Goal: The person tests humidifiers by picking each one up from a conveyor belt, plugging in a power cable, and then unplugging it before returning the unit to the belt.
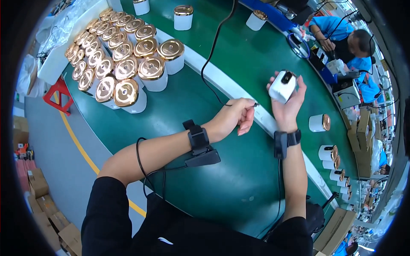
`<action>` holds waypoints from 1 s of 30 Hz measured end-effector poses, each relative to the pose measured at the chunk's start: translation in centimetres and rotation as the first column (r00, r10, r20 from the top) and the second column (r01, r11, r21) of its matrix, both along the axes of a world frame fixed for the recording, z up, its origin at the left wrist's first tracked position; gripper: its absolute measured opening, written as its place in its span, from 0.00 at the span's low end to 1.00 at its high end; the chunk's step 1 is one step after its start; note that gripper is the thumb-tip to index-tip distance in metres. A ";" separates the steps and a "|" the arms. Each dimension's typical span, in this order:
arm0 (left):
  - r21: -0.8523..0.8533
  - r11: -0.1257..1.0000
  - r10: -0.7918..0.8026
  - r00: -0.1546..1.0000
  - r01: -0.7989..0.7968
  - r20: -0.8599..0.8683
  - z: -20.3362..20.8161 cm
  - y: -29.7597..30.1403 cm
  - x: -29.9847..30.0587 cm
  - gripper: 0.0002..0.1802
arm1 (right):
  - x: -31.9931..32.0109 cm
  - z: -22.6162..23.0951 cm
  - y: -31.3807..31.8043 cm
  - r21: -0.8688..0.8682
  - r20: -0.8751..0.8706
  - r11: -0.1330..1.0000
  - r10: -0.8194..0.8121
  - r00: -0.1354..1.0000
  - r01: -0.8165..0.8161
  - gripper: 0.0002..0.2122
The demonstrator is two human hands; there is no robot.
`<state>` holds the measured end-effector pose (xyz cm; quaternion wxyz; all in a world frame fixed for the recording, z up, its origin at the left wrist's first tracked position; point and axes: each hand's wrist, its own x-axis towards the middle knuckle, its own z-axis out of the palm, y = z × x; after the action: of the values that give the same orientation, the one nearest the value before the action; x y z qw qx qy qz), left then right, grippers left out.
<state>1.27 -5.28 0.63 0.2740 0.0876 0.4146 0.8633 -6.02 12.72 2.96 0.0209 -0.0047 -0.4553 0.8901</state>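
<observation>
My left hand (232, 118) is closed, pinching the end of a thin black cable (203, 70) that hangs from above; its small plug (256, 104) sticks out past the fingertips. My right hand (289, 110), palm up, has its fingers wrapped round a white rounded canister-like device (282, 90). A glossy black oval panel shows on the device's upper side. The plug is a short way left of the device, apart from it. Both wrists wear black straps with small boxes.
Rows of white canisters with gold lids (127, 68) stand on the green table (205, 187) at the left. More lie along the conveyor belt (239, 55), including a canister (319, 123) at the right. Beyond, a person (341, 38) in blue works. A red stool (59, 97) stands beside the table.
</observation>
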 end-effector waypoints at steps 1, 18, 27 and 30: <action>0.020 1.000 0.010 1.000 -0.010 0.001 0.0 -0.1 0.0 0.23 | 1.4 0.2 -1.0 -0.021 0.040 0.997 0.071 0.997 -0.070 0.20; -0.079 0.996 0.021 0.996 -0.028 -0.084 -0.2 0.2 0.8 0.20 | 5.8 -2.6 -2.3 0.664 -0.516 0.609 -0.045 0.855 0.433 0.16; -0.123 0.992 -0.002 0.997 -0.007 -0.076 0.2 0.2 1.0 0.22 | 6.2 -2.5 -3.0 0.574 -0.438 0.735 -0.095 0.894 0.360 0.14; -0.119 0.993 0.006 0.999 -0.012 -0.047 0.8 0.3 1.0 0.23 | 6.0 -2.3 -2.8 0.648 -0.408 0.678 -0.078 0.910 0.348 0.16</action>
<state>2.30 -4.99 1.40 0.2653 0.0892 0.4721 0.8359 -0.03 9.92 0.70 0.2063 0.1067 -0.7463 0.6238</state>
